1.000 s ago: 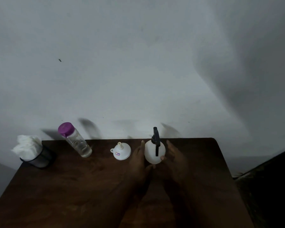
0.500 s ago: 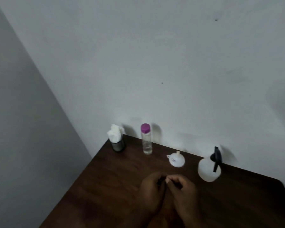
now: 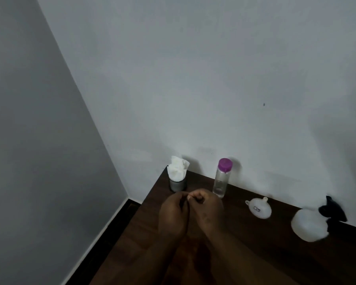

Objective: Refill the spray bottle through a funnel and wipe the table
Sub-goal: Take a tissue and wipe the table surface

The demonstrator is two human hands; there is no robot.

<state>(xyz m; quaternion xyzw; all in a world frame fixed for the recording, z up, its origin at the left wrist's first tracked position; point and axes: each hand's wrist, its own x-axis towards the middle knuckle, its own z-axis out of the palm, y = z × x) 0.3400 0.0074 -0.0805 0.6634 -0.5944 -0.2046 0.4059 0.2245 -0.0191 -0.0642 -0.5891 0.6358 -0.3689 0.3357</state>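
Left hand [image 3: 174,214]: is being held just above the table [image 3: 255,254], fingers curled in together, their tips being pressed against those of the other hand.
Right hand [image 3: 209,210]: is being held alongside, fingers likewise curled shut, knuckles being turned toward the wall.
Grasp: whether anything small is being pinched between the fingertips cannot be told.
Spray bottle [image 3: 307,225]: is being shown standing well to the right of the right fingers, apart from both hands; its black trigger head is being blurred.
Funnel [image 3: 258,207]: is being shown mouth-down, spout up, between the right fingers and the spray bottle.
Clear bottle [image 3: 221,179]: purple-capped, upright, just beyond the right fingertips; contact cannot be told.
Tissue cup [image 3: 177,183]: is being shown just beyond the left fingertips, stuffed with white tissues.
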